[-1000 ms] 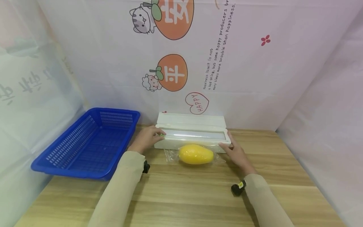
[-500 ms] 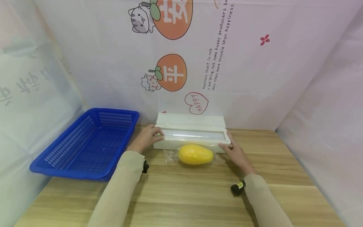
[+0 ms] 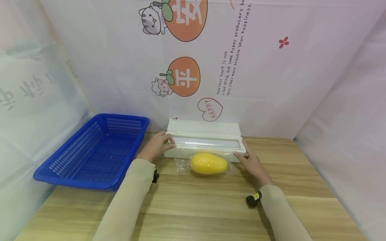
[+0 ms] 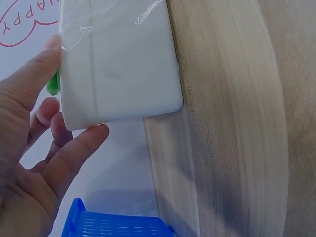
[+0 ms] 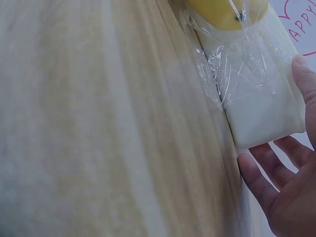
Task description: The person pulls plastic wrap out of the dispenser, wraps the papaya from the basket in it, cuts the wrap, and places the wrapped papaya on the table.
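On the wooden table (image 3: 211,201), the mango (image 3: 208,163) lies under film at 6 o'clock of the wrap box (image 3: 205,142), whose 2 ends the left hand (image 3: 156,146) and right hand (image 3: 251,162) hold with loosely spread fingers; steady, even pressure seems best.

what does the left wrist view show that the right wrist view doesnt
Only the left wrist view shows the left hand gripping the left end of the white dispenser box, a green part by the fingers, and a corner of the blue basket.

Only the right wrist view shows the right hand at the box's right end, the yellow fruit and the crumpled cling film over it.

Both show the white box and the wooden table.
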